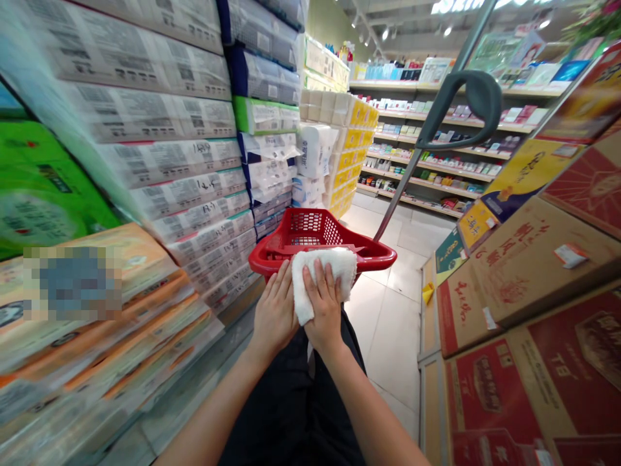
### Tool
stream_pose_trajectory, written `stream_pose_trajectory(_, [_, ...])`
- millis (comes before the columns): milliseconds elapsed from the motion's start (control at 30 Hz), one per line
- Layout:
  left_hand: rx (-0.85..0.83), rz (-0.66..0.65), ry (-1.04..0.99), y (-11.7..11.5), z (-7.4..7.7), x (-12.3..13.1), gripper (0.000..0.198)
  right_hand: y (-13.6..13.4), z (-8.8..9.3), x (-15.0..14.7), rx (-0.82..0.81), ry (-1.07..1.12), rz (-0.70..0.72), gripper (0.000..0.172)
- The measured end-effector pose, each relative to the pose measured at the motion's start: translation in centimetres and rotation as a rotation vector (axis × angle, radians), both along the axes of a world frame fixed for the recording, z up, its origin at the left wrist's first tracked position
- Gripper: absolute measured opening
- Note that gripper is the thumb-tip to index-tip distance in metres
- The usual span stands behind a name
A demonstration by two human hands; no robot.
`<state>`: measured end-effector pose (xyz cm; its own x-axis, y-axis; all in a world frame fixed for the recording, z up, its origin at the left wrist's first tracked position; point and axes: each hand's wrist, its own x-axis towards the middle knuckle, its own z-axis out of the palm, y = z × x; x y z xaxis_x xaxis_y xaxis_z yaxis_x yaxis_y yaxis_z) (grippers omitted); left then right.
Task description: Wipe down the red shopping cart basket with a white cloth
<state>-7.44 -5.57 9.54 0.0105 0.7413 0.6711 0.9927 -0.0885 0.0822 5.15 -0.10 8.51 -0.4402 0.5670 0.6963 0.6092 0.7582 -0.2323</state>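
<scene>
Okay, I'm reading wrapped tissue packs (160, 116) stacking up left, cartons (528, 272) right, red basket (310, 233) sitting ahead. The white towel (323, 278) is lying diagonally across its near rim, under my right hand (325, 304), fingers flat; left hand (274, 314) is touching its edge, hands together, grip unclear.

At 9 o'clock, a pixelated patch (72, 283) covered the print on a package (145, 259). The white towel (323, 281) hid the basket's near rim. At 4 o'clock, the edge cut off cardboard cartons (528, 304); shelf goods (436, 136) at 1 o'clock were too small to read.
</scene>
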Motion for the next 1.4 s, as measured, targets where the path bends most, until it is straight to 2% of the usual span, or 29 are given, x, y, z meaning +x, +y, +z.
stream_pose_trajectory(67, [-0.031,0.013,0.012,0.2,0.1,-0.5,0.062,0.2,0.0,-0.1,0.012,-0.037,0.035,0.064])
stream_pose_trajectory(167, [-0.051,0.041,0.005,0.7,0.3,-1.3,0.06,2.1,-0.4,1.7,0.036,-0.044,0.032,0.06])
stream_pose_trajectory(333, [-0.051,0.019,-0.007,1.4,0.2,-1.5,0.061,5.6,-0.8,6.5,0.062,0.069,-0.089,0.061])
stream_pose_trajectory(433, [-0.041,0.008,-0.03,1.5,0.0,-1.2,0.062,6.4,-0.8,7.7,0.027,0.124,-0.159,0.06])
stream_pose_trajectory(533, [-0.029,0.007,-0.056,1.5,-0.2,-0.8,0.063,5.9,-0.6,6.9,-0.023,0.197,-0.214,0.06])
stream_pose_trajectory(633, [-0.034,0.013,-0.071,1.4,-0.3,-0.6,0.062,4.4,-0.1,4.4,-0.05,0.218,-0.226,0.061])
stream_pose_trajectory(767, [-0.033,0.008,-0.067,1.3,-0.3,-0.9,0.061,1.9,0.6,0.7,-0.033,0.094,-0.151,0.062])
stream_pose_trajectory(867, [-0.034,-0.002,-0.061,1.4,-0.2,-1.2,0.061,1.3,0.8,-0.6,-0.004,-0.006,-0.072,0.062])
stream_pose_trajectory(1000, [-0.041,-0.002,-0.059,1.8,-0.3,-1.4,0.061,2.7,0.7,1.4,0.042,-0.059,-0.039,0.062])
stream_pose_trajectory(1233, [-0.038,-0.01,-0.081,2.0,-0.6,-0.9,0.062,6.5,-0.4,8.4,-0.002,0.07,-0.204,0.06])
stream_pose_trajectory(1300, [-0.027,-0.014,-0.09,2.1,-0.6,-0.6,0.062,6.9,-0.5,8.8,-0.034,0.094,-0.241,0.06])
stream_pose_trajectory(1400, [-0.009,-0.016,-0.095,2.3,-0.6,-0.4,0.062,6.0,-0.1,7.2,-0.076,0.115,-0.277,0.061])
